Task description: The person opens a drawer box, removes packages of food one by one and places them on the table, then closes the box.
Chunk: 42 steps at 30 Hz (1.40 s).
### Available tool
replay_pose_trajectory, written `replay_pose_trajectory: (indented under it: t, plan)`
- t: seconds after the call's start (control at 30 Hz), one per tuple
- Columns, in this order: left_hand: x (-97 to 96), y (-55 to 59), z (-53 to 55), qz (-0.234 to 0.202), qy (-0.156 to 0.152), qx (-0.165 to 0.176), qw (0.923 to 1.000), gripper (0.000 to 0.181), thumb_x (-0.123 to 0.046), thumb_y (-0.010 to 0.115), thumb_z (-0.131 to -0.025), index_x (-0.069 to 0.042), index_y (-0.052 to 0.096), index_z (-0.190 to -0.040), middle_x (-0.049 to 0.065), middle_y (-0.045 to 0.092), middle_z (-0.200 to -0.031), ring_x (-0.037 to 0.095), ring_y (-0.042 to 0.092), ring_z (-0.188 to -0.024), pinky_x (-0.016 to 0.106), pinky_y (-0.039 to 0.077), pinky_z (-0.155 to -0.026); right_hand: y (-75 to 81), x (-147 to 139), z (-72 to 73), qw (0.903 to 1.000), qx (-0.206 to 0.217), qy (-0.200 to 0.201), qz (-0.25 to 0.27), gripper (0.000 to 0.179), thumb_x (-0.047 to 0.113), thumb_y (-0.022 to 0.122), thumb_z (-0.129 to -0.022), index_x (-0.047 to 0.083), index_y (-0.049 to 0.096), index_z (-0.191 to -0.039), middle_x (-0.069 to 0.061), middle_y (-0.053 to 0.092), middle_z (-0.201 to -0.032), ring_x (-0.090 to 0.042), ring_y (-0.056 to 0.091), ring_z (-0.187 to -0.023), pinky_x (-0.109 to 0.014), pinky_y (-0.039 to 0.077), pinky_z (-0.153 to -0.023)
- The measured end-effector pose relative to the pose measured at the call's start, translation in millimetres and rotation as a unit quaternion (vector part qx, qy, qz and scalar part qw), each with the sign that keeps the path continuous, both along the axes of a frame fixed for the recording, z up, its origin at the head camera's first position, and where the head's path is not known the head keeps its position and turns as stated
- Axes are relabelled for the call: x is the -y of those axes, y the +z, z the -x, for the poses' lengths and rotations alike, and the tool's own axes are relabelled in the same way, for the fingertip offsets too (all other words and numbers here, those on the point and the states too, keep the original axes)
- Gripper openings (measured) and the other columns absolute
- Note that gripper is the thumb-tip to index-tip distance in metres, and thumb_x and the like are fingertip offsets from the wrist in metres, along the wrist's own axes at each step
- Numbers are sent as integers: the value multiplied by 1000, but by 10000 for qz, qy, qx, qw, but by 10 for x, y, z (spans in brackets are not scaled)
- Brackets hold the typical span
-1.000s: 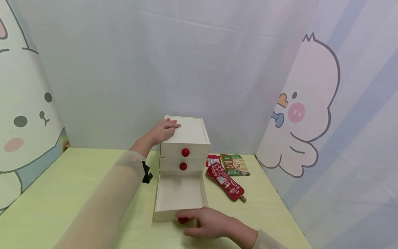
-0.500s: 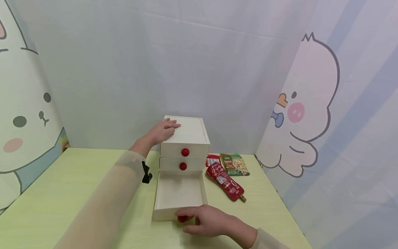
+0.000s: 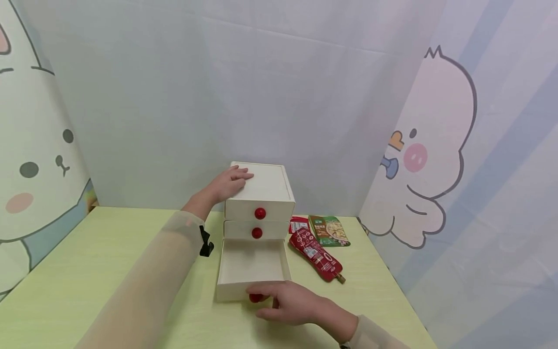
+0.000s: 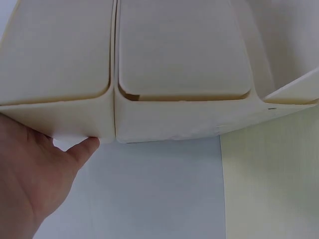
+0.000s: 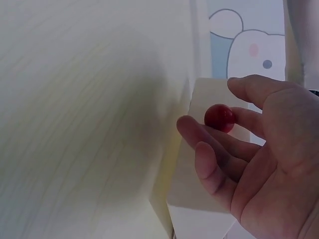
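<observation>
A small white drawer cabinet point(image 3: 261, 186) stands on the table, with red round knobs on its fronts. My left hand point(image 3: 227, 184) rests on its top left edge, fingers spread on the lid and thumb against the side. The bottom drawer point(image 3: 254, 264) is pulled out and shows a bare white inside. At its front is my right hand point(image 3: 296, 303), the fingers loosely bent beside the red knob point(image 5: 219, 118). One finger touches the knob in the right wrist view, while the fingertip above it stands apart. The upper two drawers are in.
Right of the cabinet lie a dark red spouted pouch point(image 3: 317, 256), a green food packet point(image 3: 330, 230) and a partly hidden red packet point(image 3: 299, 224). The pale yellow-green table point(image 3: 131, 242) meets a grey curtain point(image 3: 174, 121) behind the cabinet.
The bottom drawer has slid slightly back toward the cabinet, and my right hand has moved forward with it. My left hand stays in place on the top.
</observation>
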<state>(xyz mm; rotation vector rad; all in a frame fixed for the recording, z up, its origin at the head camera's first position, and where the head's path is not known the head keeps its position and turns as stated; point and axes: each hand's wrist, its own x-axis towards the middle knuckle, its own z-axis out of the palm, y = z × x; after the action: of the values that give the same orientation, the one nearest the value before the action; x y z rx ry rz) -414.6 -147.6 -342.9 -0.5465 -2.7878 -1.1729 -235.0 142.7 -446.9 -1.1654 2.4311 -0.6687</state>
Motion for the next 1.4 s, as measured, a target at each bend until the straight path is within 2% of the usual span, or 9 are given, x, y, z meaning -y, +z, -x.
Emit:
replay_pose_trajectory:
  t: [0.4,0.7,1.1,1.4]
  plan:
    - [0,-7,14,-12,4,-18,10000,57,-25,37,-110,-14,57,-161,8,36,-180,34,10,-174,62,9,-140,-179,60,136,9992,-205,-321,114,46,31,75,-106,27,67,-151,14,75,-132,7,62,-85,-14,56,-78]
    - [0,-2,7,-23,-11,-29,10000,57,-25,37,-110,-13,57,-161,9,35,-180,35,10,-173,63,9,-139,-229,115,211,9978,-169,-605,192,42,30,79,-103,29,71,-145,14,78,-123,7,63,-86,-15,56,-78]
    - [4,1,1,-57,-13,3,10000,57,-26,37,-110,-13,57,-161,9,35,-180,35,10,-174,63,8,-139,-283,159,340,9960,-294,-787,293,37,24,83,-100,28,76,-137,12,80,-120,7,67,-102,-18,58,-92]
    - [-4,12,-17,-73,5,38,10000,57,-26,37,-110,-13,56,-162,10,35,-180,35,9,-174,63,7,-139,-301,200,402,9927,-311,-1081,429,29,21,80,-102,29,79,-130,13,78,-105,6,62,-85,-15,55,-74]
